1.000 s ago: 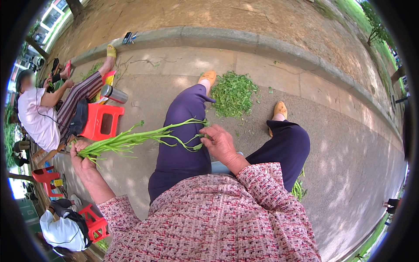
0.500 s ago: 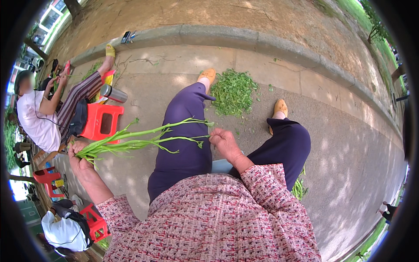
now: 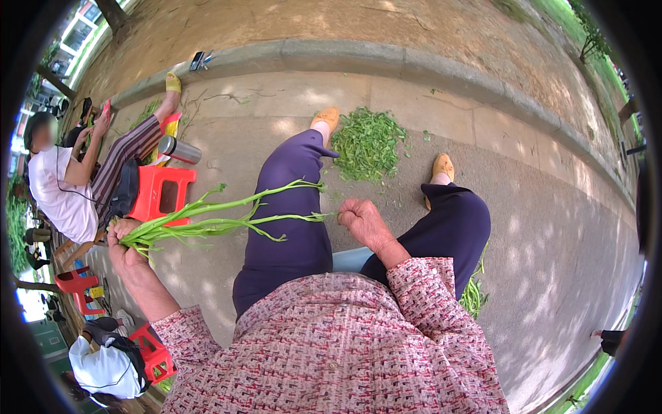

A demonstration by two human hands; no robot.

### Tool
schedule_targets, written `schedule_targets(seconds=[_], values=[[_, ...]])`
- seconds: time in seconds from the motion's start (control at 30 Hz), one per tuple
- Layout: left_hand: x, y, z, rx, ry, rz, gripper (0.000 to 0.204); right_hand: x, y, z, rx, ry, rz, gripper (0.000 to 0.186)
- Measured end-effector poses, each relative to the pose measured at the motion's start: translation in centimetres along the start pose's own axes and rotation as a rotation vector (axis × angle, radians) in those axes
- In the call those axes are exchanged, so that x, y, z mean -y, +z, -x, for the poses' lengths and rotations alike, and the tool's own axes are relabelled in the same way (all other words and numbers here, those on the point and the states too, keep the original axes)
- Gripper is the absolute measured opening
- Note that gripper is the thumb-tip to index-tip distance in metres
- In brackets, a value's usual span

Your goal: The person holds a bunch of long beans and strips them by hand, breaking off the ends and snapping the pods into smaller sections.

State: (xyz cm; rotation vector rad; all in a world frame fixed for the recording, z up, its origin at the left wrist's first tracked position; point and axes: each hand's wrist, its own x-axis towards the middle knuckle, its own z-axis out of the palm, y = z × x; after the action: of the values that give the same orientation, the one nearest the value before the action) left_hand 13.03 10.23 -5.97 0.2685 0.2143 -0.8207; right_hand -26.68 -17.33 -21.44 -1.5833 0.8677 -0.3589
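A bunch of long, thin green vegetable stems (image 3: 214,219) stretches sideways across my left thigh. My left hand (image 3: 127,243) is closed round its thick end, at the left. Small leaves remain at some of the branching tips, which point right. My right hand (image 3: 367,225) is closed in a pinch just beyond the tip of the lower branch. Whatever lies between its fingertips is too small to make out. On the ground past my feet lies a pile of plucked green leaves (image 3: 369,143).
A red plastic stool (image 3: 181,176) and a steel flask (image 3: 181,149) stand at the left, beside a seated person (image 3: 65,179) in striped trousers. More green stems (image 3: 473,298) lie by my right leg. A stone curb (image 3: 345,56) crosses the far side.
My right hand has shifted a little to the right, away from the branch tips. The upper branch's tip has moved slightly up and left. My left hand keeps its hold on the stems.
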Motion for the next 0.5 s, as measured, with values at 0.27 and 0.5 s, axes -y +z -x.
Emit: schedule_targets(seconds=[0.27,0.5], values=[[2.7,-1.3,-0.4,-0.124,0.043,-0.093,0.025,-1.9,-0.2,-0.6,-0.091,0.459,-0.516,0.009],[1.8,-1.7,-0.6,-0.161,0.091,-0.101,0.025,-3.2,-2.8,-1.0,-0.376,0.677,-1.026,0.009]])
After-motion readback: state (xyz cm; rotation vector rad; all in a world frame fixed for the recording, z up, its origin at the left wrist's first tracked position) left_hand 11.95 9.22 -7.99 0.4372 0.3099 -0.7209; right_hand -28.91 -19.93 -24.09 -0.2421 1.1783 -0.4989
